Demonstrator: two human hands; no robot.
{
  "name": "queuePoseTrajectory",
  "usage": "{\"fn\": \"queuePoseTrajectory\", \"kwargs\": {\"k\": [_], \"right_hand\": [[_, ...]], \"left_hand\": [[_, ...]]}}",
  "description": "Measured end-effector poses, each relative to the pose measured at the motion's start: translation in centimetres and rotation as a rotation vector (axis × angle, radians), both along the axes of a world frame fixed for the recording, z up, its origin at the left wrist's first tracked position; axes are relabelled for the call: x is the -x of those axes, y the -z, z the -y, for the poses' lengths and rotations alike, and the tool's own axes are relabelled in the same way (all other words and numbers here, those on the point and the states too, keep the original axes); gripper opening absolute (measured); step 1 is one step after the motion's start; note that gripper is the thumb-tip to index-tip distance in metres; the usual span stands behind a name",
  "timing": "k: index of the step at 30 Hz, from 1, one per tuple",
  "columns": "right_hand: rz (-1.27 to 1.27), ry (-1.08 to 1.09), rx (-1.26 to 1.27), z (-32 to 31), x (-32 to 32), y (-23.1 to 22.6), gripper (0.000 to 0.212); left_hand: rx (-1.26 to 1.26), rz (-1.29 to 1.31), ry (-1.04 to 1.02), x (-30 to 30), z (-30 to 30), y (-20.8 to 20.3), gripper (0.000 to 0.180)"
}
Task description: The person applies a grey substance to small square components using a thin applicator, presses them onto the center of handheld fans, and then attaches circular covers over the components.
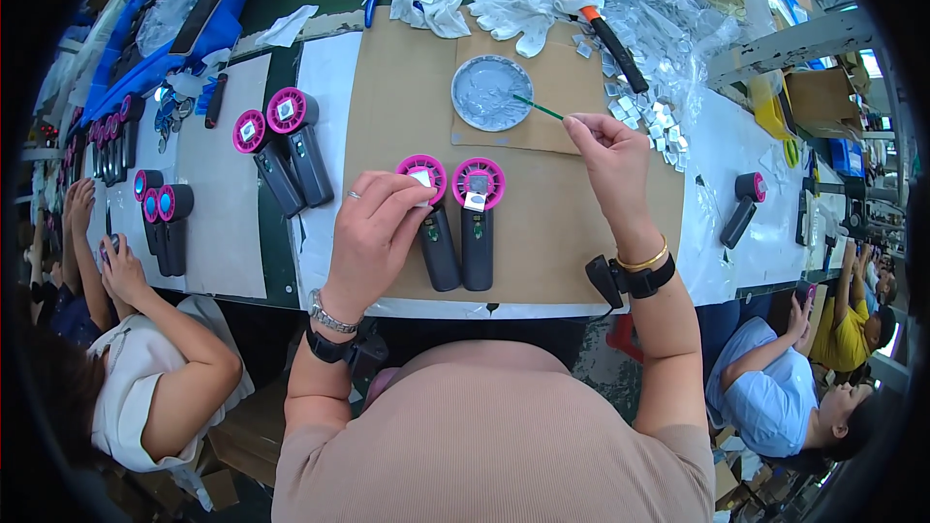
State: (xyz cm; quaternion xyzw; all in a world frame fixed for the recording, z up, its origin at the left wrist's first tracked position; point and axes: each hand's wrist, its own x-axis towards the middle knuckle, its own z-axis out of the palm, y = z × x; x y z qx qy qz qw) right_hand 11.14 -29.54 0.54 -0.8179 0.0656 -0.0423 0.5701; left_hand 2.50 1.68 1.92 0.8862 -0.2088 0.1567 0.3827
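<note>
Two handheld fans with pink round heads and dark handles lie side by side before me, the left fan and the right fan. My left hand is closed in a pinch over the left fan's head, beside a pale square piece. What the fingertips hold is hidden. On the right fan's head sit a grey square and a white square piece. My right hand pinches a thin green stick, its tip in the grey paste of a round dish.
Brown cardboard covers the work area. White gloves, an orange-and-black tool and many loose square tiles lie at the far side. More pink fans lie to the left. Co-workers sit on both sides.
</note>
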Motion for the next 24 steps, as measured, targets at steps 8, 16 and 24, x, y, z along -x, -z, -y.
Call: {"fn": "queuePoseTrajectory", "kwargs": {"k": [8, 16, 24], "right_hand": [[-0.161, 0.004, -0.341, 0.6, 0.5, -1.1, 0.019], [0.021, 0.027, -0.143, 1.0, 1.6, 0.1, 0.019], [-0.144, 0.037, -0.56, 2.2, 0.9, -2.7, 0.018]], "left_hand": [[-0.056, 0.12, 0.021, 0.4, 0.1, 1.3, 0.033], [-0.089, 0.166, 0.027, 0.3, 0.2, 1.3, 0.038], [-0.094, 0.191, 0.004, 0.8, 0.1, 1.9, 0.038]]}}
